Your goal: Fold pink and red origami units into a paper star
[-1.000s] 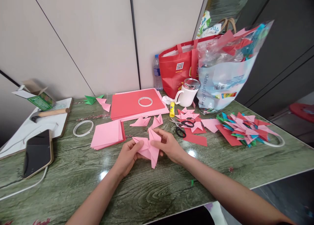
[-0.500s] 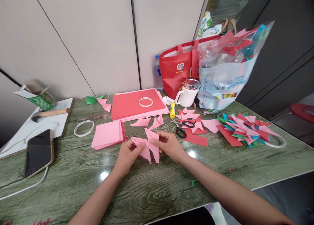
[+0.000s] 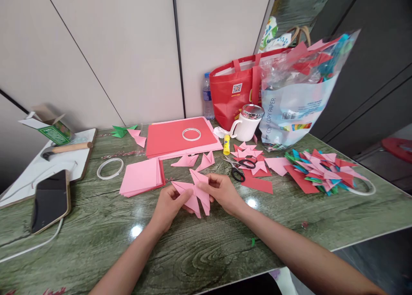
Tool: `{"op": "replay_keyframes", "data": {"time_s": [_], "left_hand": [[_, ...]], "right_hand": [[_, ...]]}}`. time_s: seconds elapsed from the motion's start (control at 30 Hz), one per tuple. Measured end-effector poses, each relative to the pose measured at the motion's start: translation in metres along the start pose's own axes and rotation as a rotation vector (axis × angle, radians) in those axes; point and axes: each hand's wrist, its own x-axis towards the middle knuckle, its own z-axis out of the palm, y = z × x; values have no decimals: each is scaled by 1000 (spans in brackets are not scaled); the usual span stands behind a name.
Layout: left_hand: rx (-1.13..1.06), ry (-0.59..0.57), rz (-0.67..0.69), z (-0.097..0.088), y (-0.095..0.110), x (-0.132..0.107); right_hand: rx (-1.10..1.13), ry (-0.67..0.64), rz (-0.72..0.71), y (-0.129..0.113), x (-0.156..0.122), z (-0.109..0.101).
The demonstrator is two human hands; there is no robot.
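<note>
Between my two hands is a pink folded paper piece (image 3: 201,192) with pointed wings, held just above the table. My left hand (image 3: 172,205) pinches its left wing between thumb and fingers. On the other side, my right hand (image 3: 222,192) grips the right wing, thumb on top. Whether the two wings are one sheet or two joined pieces I cannot tell. Just beyond lie a pink folded piece (image 3: 185,160) and another pink folded piece (image 3: 206,160). A stack of pink paper squares (image 3: 140,177) sits left of my hands, with red sheets under it.
Black-handled scissors (image 3: 238,173), a yellow glue stick (image 3: 226,144) and a white mug (image 3: 247,127) stand or lie to the right. Farther right is a pile of folded colored paper (image 3: 322,168). At left are a tape roll (image 3: 110,168), a phone (image 3: 50,202) and a hammer (image 3: 69,147).
Hardly anything differs. The pink folded paper has dipped very slightly at its lower points, with both hands keeping their pinch on it.
</note>
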Motion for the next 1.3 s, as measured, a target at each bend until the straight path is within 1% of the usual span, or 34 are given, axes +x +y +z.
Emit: {"op": "replay_keyframes", "data": {"time_s": [0.17,0.27,0.37,0.47,0.53,0.7,0.83,1.03,1.3], "left_hand": [[-21,1,0,1,1,-1],[-65,36,3,1,1,0],[-121,64,17,0,0,2],[-142,64,26,-2,-2,4],[-141,58,22,-3,-3,4],[-121,44,17,-2,-4,4],[-94,43,18,-1,-4,4],[-83,74,4,0,-2,4],[-105,143,24,0,-4,3]], "right_hand": [[7,-7,9,-1,0,0],[0,-5,0,0,-1,0],[-11,72,-45,1,0,-1],[6,171,-88,1,2,-2],[26,192,-103,1,2,-2],[-18,137,-119,2,1,-1],[-60,127,-119,2,-1,-1],[-105,85,-96,1,-3,1],[-210,120,-159,0,-6,3]]}}
